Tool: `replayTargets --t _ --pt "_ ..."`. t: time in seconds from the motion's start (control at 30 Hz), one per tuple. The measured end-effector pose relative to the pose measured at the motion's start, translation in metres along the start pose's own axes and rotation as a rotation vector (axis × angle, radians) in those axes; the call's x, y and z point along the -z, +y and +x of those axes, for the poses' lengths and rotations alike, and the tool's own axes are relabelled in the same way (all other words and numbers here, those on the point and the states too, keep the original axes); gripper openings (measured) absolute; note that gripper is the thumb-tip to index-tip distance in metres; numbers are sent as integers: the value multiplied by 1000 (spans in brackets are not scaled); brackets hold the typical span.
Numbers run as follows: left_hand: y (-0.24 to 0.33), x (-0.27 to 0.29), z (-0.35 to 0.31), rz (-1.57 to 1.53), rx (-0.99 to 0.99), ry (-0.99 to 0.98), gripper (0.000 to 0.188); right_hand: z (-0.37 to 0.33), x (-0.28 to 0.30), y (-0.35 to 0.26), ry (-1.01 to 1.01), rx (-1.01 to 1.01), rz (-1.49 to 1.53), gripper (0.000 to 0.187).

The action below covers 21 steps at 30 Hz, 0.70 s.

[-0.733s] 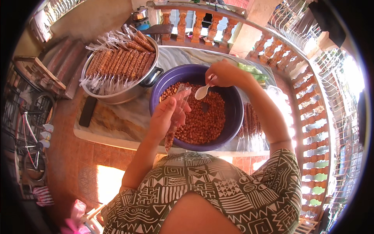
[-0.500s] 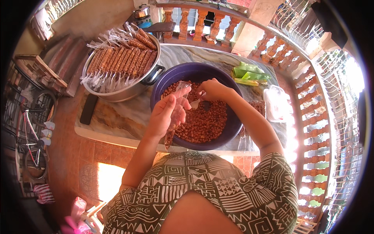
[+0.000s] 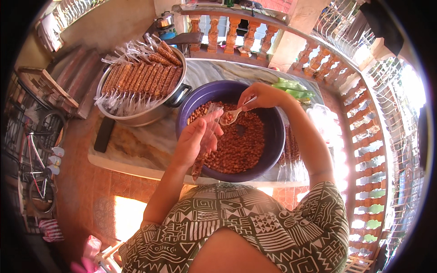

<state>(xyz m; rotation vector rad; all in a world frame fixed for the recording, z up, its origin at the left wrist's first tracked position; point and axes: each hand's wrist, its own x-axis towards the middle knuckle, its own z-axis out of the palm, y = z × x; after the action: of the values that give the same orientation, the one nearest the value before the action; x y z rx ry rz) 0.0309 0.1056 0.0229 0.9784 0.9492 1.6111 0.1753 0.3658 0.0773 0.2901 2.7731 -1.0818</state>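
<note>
While L hand (image 3: 190,140) holds narrow clear bag (image 3: 206,138) tilted, R hand (image 3: 261,96) grips spoon (image 3: 237,110) w/ reddish nuts (image 3: 228,118) just beside bag mouth, over purple tub (image 3: 274,129); best hold spoon lvl, bag mouth wide, & tip slowly.

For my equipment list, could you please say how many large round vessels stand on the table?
2: a silver pot holding filled bags on the left of the table, and a purple basin of nuts to its right. No others show.
</note>
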Motion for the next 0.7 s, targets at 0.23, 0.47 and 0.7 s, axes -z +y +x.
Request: replayTargets --t 0.23,0.47,0.7 --pt "-3 -3 2 -3 23 -51 57 -33 68 -66 131 9 -45 16" --pt "-1 -9 4 -14 42 -78 57 -27 75 -105 66 101 -212 15" --pt "0 -12 3 -2 50 -81 57 -24 69 -127 62 21 -299 11"
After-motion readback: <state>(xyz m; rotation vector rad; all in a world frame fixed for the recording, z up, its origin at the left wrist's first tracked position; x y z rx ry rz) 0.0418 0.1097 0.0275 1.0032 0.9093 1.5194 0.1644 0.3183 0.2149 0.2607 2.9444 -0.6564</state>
